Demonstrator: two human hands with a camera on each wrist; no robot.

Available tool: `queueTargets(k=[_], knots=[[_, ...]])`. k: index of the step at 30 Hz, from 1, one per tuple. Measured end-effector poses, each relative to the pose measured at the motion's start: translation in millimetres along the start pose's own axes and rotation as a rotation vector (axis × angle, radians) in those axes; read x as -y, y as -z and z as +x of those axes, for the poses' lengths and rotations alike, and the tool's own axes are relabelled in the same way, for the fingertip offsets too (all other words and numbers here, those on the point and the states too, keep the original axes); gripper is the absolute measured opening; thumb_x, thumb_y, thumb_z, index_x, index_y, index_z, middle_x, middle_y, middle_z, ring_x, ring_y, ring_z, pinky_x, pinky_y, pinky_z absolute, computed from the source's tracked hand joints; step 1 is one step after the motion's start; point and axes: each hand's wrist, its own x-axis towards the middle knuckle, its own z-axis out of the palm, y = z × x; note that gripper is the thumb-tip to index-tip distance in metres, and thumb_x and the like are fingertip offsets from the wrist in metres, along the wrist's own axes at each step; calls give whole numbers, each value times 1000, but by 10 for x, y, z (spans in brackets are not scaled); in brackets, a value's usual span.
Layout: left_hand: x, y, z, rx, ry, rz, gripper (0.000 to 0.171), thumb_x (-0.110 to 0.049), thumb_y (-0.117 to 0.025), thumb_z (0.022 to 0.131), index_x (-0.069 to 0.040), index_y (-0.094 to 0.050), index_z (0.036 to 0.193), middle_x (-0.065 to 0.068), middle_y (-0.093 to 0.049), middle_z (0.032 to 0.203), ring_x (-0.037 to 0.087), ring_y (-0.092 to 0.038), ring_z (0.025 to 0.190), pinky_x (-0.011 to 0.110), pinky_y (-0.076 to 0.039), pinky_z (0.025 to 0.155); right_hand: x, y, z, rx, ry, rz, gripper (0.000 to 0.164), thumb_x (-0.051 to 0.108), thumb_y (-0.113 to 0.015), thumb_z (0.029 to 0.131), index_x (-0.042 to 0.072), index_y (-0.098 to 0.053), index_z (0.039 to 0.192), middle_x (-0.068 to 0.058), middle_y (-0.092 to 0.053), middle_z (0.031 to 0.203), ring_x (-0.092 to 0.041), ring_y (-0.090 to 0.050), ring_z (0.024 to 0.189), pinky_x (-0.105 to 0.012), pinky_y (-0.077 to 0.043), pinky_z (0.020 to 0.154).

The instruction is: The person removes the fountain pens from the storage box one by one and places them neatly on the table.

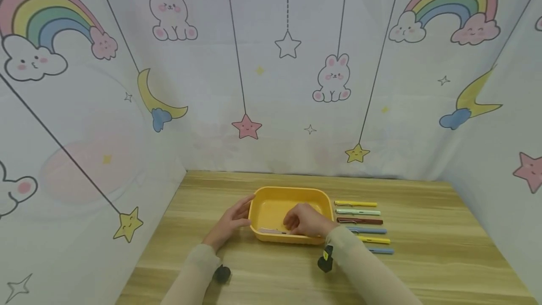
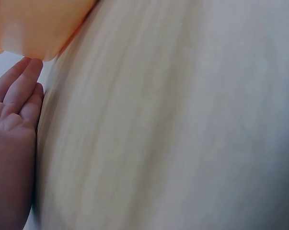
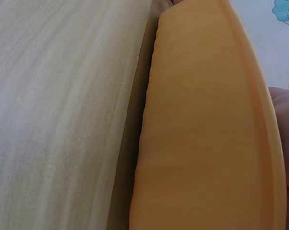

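Note:
A yellow rectangular tray stands on the table, its outer wall filling much of the right wrist view. My left hand is at its left side, fingers extended and touching the wall; the left wrist view shows these fingers against the tray's underside edge. Inside the tray is my right hand, with curled fingers close to the right end of a pale pink pen lying along the near wall. Whether those fingertips pinch the pen is hidden. In the right wrist view, the tray wall covers most of this hand.
Right of the tray lies a column of pens: yellow, pale green, dark red, blue, another yellow and another blue. My right forearm covers parts of the nearer ones. Patterned curtains bound the wooden table.

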Motion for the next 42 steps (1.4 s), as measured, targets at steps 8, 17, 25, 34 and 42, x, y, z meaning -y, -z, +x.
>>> queueTargets(k=[8, 17, 25, 34, 42], knots=[[27, -1, 10, 2, -2, 7, 73, -6, -66, 101, -18, -34, 166, 18, -35, 168, 41, -40, 151, 50, -35, 121, -17, -10, 10, 1, -1, -1, 21, -9, -83, 82, -1, -78, 101, -5, -77, 91, -15, -71, 82, -24, -60, 74], [26, 4, 12, 0, -9, -1, 73, -5, -66, 101, -16, -34, 165, 19, -35, 168, 41, -40, 151, 40, -39, 119, 26, 12, -4, -31, -35, -62, 21, -7, -85, 81, 1, -78, 99, -5, -76, 90, -17, -71, 81, -30, -61, 75], [36, 20, 9, 0, -8, -2, 73, -6, -66, 101, -18, -34, 165, 17, -35, 168, 39, -39, 151, 49, -35, 121, 10, 24, -42, -75, -71, -97, 25, -8, -86, 77, 4, -78, 97, -3, -75, 88, -14, -67, 79, -31, -60, 74], [31, 10, 12, -4, 5, 6, 72, -8, -66, 101, -20, -35, 165, 17, -37, 167, 39, -41, 151, 50, -35, 121, -71, 30, -65, -77, -90, -49, 28, -10, -84, 79, 4, -80, 103, -3, -77, 95, -16, -70, 85, -36, -62, 78], [9, 2, 11, 3, -7, 3, 73, -6, -66, 100, -17, -34, 165, 19, -36, 167, 41, -41, 150, 47, -36, 121, -80, 50, -82, -76, -78, 4, 35, -11, -80, 82, 3, -80, 114, -6, -80, 106, -21, -75, 93, -41, -63, 83]])
